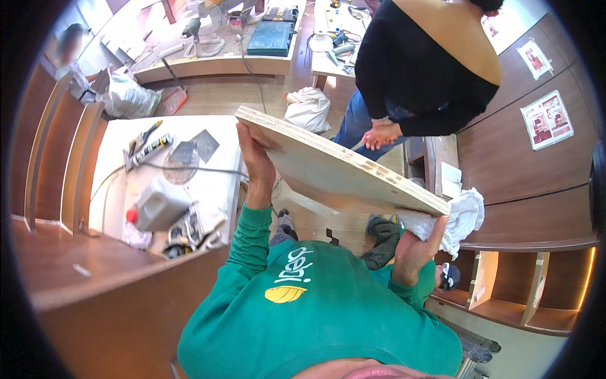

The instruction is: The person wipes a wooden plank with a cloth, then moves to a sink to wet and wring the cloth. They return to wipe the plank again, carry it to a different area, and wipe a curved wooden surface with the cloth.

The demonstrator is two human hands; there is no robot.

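Between my two hands is a thick plywood board (331,175), tilted, its layered edge facing up. My left hand (258,158) grips the board's left end, the thumb side near its upper corner. At the right end, my right hand (419,251) supports the lower corner, with the thumb along the edge. Behind that corner hangs a white cloth (461,215). On the white-topped work surface (222,125) to the left lie a sealant tube (150,150), metal plates (204,146), a grey plastic jug (161,203) with a red cap, and a crumpled cloth bag (208,227).
A person in black (421,76) stands just beyond the board. Another in green, wearing a cap (450,277), is low at my right. A white sack (307,109) rests on the floor; a cable (203,168) crosses the work surface. Wooden shelves (509,284) stand at the right.
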